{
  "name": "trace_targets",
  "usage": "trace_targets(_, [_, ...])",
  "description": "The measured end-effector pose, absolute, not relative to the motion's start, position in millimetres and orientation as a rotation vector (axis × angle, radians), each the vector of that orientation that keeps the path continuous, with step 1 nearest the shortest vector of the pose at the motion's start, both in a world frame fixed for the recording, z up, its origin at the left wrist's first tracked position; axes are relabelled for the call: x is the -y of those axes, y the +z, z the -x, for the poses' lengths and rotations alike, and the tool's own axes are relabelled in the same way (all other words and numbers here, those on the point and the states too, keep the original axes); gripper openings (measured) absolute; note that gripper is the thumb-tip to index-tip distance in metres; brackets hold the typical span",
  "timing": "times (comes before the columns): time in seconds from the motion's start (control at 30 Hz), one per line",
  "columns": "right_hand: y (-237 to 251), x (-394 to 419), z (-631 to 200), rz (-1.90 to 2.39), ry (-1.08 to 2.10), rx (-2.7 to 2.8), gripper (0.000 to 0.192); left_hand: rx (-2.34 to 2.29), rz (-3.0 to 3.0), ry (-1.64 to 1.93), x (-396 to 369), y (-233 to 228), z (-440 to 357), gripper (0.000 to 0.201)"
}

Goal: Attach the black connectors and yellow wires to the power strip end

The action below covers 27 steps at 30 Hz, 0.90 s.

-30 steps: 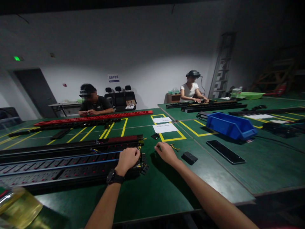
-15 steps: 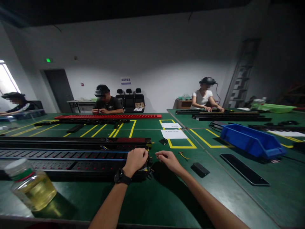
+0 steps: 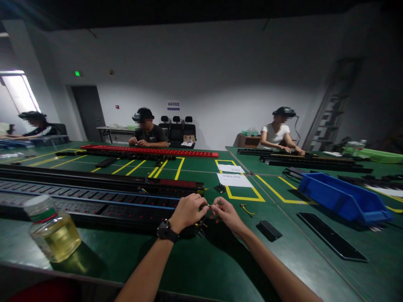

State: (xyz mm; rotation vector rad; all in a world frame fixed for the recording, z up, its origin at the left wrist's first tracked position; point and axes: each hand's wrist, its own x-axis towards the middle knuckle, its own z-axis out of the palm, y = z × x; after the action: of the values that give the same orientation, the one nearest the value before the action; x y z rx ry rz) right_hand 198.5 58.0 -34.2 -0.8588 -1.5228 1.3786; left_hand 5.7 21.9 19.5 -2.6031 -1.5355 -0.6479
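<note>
Black power strip point(image 3: 94, 201) end: left hand point(image 3: 188, 212) and right hand point(image 3: 227, 214) fingers pinch a small wire point(image 3: 210, 206) between them

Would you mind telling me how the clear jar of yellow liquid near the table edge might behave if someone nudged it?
The jar looks squat and about half full, so it would probably slide rather than tip. The liquid would likely slosh. It stands close to the table edge, and if glass, a fall could break it.

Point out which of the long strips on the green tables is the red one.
The red strip lies along the table's far side, before the seated person in the dark shirt; the other strips are black.
</note>
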Motion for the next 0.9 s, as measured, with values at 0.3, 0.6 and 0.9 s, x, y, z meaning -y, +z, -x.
trace_targets(0.3, [-33.3,-57.2,-197.5,0.860,1.423,1.524,0.057,1.447,2.651,-0.727,-23.3,18.6,-7.5,0.022])
trace_targets(0.6, [-48.6,-68.6,-196.8,1.043,1.307,1.403,0.052,2.094,2.286,-0.709,-39.0,46.2,28.8,0.019])
trace_targets(0.9, [-58.0,-73.5,-196.4,1.079,1.277,1.443,0.046,2.195,2.216,-0.431,-84.8,45.9,4.8,0.018])
